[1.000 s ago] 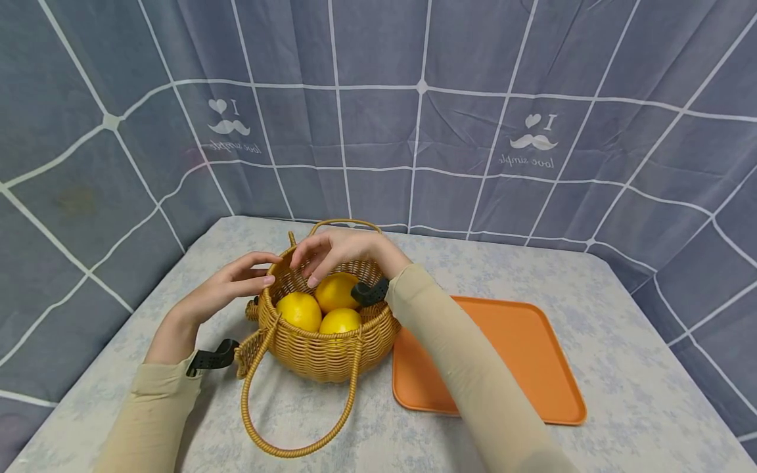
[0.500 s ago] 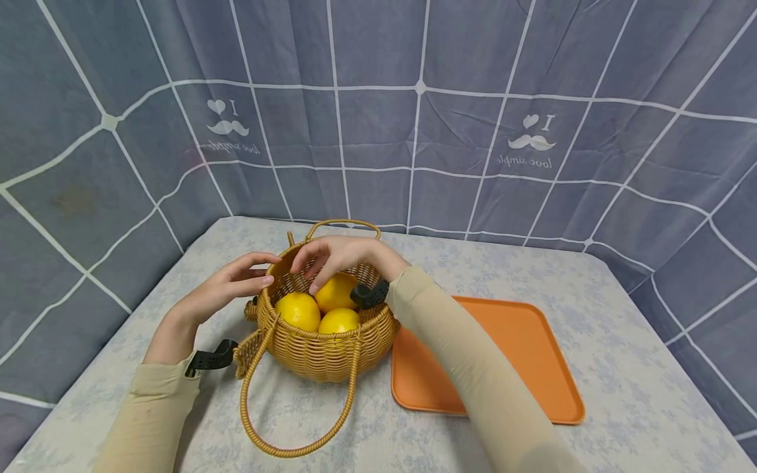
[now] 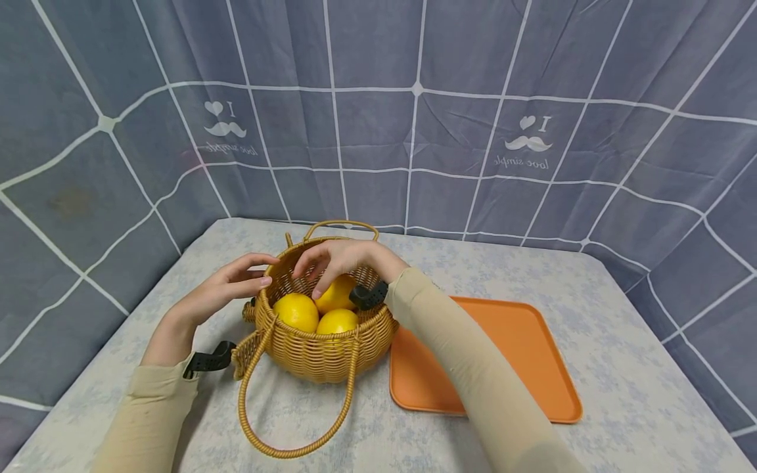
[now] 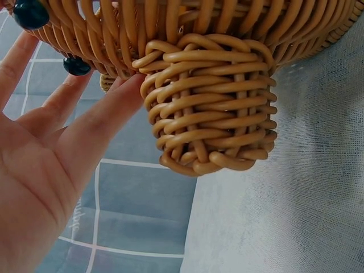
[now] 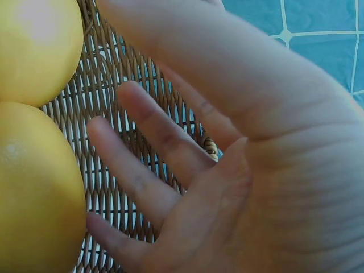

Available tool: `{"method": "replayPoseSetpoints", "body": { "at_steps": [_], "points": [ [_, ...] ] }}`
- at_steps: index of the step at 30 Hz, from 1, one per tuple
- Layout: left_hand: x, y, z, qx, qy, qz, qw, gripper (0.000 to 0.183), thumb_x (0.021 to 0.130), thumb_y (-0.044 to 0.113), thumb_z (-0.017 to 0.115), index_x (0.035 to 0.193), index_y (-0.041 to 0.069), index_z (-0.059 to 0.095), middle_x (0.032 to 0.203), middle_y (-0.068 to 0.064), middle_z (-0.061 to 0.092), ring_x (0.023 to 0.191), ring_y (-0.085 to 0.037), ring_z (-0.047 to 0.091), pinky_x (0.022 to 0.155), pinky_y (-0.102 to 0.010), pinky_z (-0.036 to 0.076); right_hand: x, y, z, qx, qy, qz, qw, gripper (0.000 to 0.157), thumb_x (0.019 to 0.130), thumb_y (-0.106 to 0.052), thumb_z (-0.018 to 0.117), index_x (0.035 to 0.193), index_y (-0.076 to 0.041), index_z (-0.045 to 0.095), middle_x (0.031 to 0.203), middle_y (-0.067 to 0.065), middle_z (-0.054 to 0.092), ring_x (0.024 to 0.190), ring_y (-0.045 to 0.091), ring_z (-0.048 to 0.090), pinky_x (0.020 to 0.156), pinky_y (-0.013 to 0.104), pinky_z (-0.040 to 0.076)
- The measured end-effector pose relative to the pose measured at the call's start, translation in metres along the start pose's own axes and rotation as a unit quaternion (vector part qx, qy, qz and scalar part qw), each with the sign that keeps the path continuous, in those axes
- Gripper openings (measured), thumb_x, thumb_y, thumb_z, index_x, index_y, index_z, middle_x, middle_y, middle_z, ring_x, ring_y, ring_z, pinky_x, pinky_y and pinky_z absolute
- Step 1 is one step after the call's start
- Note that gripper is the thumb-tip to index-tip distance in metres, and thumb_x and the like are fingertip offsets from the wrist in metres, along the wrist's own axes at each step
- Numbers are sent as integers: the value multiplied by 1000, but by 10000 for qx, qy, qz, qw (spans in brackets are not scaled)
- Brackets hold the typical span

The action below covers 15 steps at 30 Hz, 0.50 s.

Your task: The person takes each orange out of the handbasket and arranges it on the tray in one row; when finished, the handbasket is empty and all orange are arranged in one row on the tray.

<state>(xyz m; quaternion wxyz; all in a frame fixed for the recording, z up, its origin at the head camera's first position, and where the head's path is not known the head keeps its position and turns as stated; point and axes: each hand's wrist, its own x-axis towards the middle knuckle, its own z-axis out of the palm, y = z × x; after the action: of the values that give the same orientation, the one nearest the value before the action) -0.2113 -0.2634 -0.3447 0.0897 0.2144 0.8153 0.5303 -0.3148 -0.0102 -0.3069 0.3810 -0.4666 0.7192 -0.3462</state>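
Observation:
A round wicker basket (image 3: 313, 358) stands on the table, holding three yellow round fruits: one at left (image 3: 296, 312), one in front (image 3: 338, 320) and one at the back (image 3: 336, 299). My left hand (image 3: 220, 294) touches the basket's left side with extended fingers, its fingertips at the rim. Beside its thumb, the left wrist view shows a stubby woven knob (image 4: 210, 108) and dark beads (image 4: 31, 12) on the basket. Inside the rim, my right hand (image 3: 343, 258) hovers over the back fruit, fingers loosely bent and spread. In the right wrist view its fingertips lie near a fruit (image 5: 37, 187), gripping nothing.
An orange tray (image 3: 508, 341) lies right of the basket, partly under my right sleeve (image 3: 467, 355). One basket handle (image 3: 290, 452) droops toward me onto the table; the other (image 3: 343, 223) stands at the back. A blue checked curtain (image 3: 378, 131) hangs behind the table.
My right hand has sunk slightly into the basket, its thumb lower against the back fruit in the head view. The left hand keeps its place at the rim. The fruits stay put.

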Motion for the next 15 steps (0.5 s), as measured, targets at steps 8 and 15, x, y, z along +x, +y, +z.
{"method": "replayPoseSetpoints", "body": {
  "at_steps": [8,15],
  "points": [
    [-1,1,1,36,15,-81,10000,41,98,21,49,137,11,40,136,-17,44,115,-11,50,86,-39,44,-1,2,-1,-610,-68,185,9979,58,77,-15,77,129,-5,53,131,4,52,123,28,45,96,27,38],
    [-1,2,2,112,56,-92,9999,41,98,21,50,137,11,41,134,-16,44,114,-13,49,86,-40,43,-2,2,-2,-1191,-255,609,9907,64,74,-23,80,131,-14,53,134,-6,48,128,18,39,104,35,30]
  ]
}}
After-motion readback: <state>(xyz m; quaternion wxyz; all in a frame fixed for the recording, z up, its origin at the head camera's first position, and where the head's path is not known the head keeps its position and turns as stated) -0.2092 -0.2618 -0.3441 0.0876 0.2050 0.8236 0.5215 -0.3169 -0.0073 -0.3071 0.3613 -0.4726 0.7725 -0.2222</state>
